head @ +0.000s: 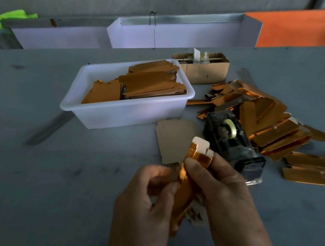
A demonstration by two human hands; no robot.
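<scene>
Left hand [150, 199], right hand [222, 190]: both grips pinch one gold carton [186, 192] (one dispenser [232, 147] beside).

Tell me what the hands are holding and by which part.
One gold carton, in both hands. The left hand pinches its long edge near the middle; the right hand grips its upper end, just below the open white flap.

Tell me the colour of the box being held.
The box is shiny copper-orange, white inside; head view.
</scene>
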